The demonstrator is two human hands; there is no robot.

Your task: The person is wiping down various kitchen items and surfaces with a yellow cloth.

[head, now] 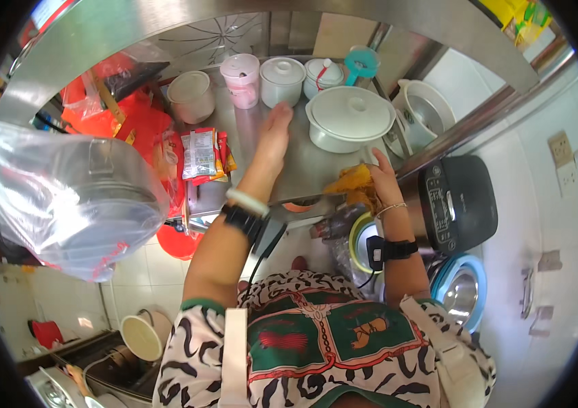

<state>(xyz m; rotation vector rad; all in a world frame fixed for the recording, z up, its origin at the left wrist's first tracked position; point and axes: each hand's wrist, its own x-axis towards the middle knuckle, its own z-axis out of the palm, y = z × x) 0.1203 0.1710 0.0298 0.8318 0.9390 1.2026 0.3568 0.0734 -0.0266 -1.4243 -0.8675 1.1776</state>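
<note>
My left hand (276,131) reaches over the stainless steel shelf (296,171), its fingertips by the front of a white lidded ceramic jar (282,84); whether it touches the jar cannot be told. In my right hand (383,178) is a bunched yellow-orange cloth (354,184), held at the shelf's front right edge. Just behind that hand sits an oval white lidded casserole (351,120). Along the back stand a grey-white lidded pot (191,97), a pink lidded cup (241,81), a smaller white jar with a red-banded spoon (323,76) and a teal plastic utensil (362,64).
Food packets (200,154) and red plastic bags (141,120) lie left of my left arm. A large steel pot in clear plastic (79,199) bulges at far left. A black rice cooker (460,204) stands right of my right arm. A metal beam (248,11) crosses overhead.
</note>
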